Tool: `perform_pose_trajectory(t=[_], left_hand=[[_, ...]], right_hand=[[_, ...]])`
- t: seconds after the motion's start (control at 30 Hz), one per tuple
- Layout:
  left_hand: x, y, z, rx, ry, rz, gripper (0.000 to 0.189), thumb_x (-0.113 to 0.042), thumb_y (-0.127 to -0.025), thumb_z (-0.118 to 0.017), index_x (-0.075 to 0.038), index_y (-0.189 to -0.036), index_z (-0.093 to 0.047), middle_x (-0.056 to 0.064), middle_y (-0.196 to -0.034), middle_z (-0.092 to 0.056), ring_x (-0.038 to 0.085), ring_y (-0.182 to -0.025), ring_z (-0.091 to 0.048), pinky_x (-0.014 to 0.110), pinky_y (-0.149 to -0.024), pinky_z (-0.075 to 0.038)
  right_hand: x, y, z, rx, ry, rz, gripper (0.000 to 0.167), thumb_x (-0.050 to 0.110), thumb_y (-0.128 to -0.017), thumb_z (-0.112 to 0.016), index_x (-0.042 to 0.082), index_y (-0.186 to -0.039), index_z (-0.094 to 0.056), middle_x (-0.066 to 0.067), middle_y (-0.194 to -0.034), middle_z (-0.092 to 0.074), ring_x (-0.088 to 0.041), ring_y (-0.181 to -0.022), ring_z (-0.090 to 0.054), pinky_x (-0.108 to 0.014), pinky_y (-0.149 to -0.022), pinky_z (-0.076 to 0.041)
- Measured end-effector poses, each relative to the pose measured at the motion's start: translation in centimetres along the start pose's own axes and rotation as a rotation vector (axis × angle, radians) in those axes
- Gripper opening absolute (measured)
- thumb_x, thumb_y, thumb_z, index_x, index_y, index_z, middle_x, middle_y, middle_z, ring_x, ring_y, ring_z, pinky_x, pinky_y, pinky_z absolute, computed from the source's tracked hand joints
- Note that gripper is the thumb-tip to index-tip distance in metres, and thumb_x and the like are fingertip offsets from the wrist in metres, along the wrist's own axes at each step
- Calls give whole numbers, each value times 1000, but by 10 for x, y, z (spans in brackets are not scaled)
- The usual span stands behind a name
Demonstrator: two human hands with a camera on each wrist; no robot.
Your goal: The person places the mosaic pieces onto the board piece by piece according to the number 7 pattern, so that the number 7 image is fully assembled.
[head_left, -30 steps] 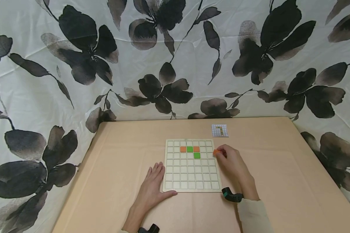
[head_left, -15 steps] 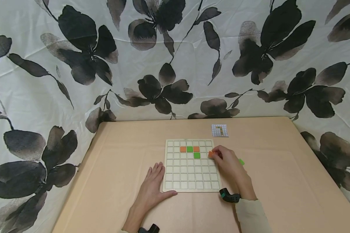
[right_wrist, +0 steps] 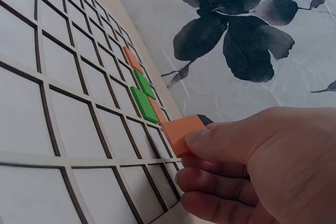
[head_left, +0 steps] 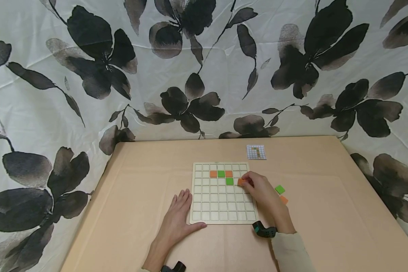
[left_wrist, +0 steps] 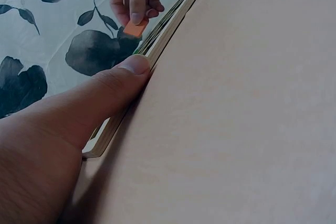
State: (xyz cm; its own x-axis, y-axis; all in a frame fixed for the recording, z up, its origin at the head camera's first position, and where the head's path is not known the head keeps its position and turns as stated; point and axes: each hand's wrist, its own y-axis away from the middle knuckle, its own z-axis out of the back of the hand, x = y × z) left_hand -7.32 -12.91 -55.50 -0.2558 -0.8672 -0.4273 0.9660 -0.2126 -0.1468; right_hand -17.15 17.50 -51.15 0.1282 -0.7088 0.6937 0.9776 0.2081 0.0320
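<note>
A pale grid board (head_left: 224,207) lies on the table, with orange and green square tiles set in its upper cells. My right hand (head_left: 261,189) pinches an orange tile (right_wrist: 181,134) between thumb and fingers, held above the board's right part. Along the board's left edge rests my left hand (head_left: 178,219), fingers straight and thumb spread onto the near edge; the left wrist view shows that thumb on the rim. In the board are an orange tile (head_left: 213,174), a green tile (head_left: 221,174), another orange tile (head_left: 229,173) and, below it, a green tile (head_left: 229,181).
A loose green tile (head_left: 280,189) and a loose orange tile (head_left: 283,199), partly hidden by my right wrist, lie on the table (head_left: 326,211). Behind the board is a small card (head_left: 256,152) with a grid pattern. A floral cloth (head_left: 204,68) hangs behind the table.
My right hand has moved left over the board with the orange tile. Loose green and orange tiles have come into view beside the right wrist. The left hand has stayed put.
</note>
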Motion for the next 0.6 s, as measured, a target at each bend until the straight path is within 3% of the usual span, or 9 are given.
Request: perform_pose_trajectory(t=[0.6], left_hand=[[0,1,1,-6,9,-5,112,-76,-73,-70,0,-150,-43,17,-161,-36,31,-154,-27,45,-131,-18]], right_hand=[[10,-3,-18,29,43,41,13,15,-95,-68,12,-108,-68,1,-94,-67,-15,-83,-55,-26,-75,-53]])
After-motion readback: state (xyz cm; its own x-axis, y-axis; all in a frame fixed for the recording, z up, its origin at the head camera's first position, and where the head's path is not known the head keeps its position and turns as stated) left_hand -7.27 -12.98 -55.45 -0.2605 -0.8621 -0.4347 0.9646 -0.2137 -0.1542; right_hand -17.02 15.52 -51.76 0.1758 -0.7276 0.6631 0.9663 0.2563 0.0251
